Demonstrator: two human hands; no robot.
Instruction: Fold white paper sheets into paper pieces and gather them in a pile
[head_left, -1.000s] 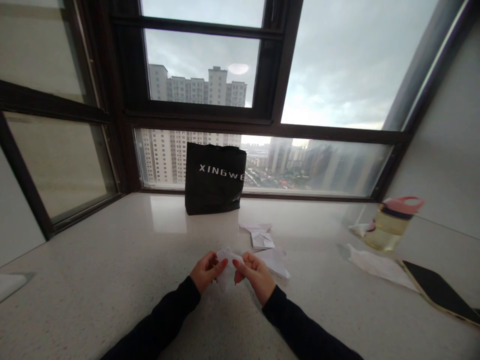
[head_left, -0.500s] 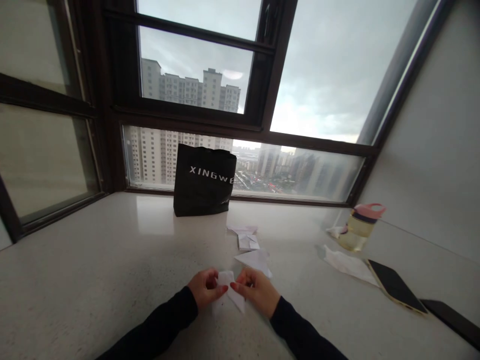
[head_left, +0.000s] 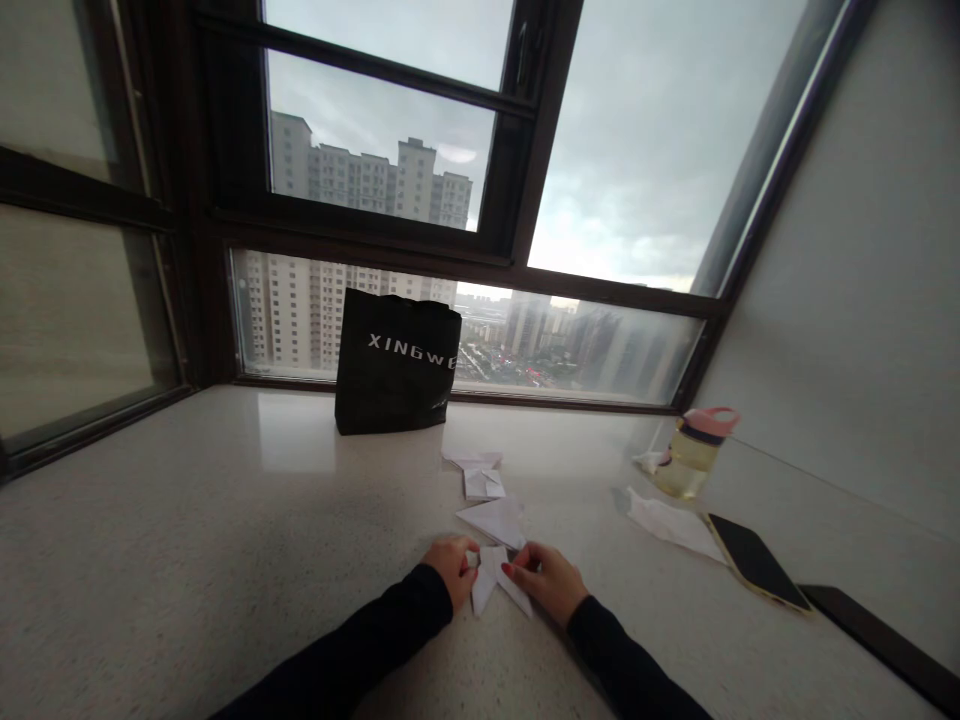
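My left hand (head_left: 451, 565) and my right hand (head_left: 545, 580) both pinch a small folded piece of white paper (head_left: 491, 584) that lies low on the pale speckled counter (head_left: 225, 530). The fingers of each hand are closed on an edge of it. Both arms wear dark sleeves. Just beyond my hands lies a folded white paper shape (head_left: 493, 520), and further back a smaller folded paper (head_left: 477, 475).
A black paper bag (head_left: 394, 362) stands against the window. At the right are a bottle with a pink lid (head_left: 691, 452), a crumpled tissue (head_left: 667, 522), a phone (head_left: 754, 562) and a dark flat object (head_left: 877, 650) by the wall.
My hands have lowered the folded paper from the air down to the counter. The view has shifted, so the bag and bottle sit further left.
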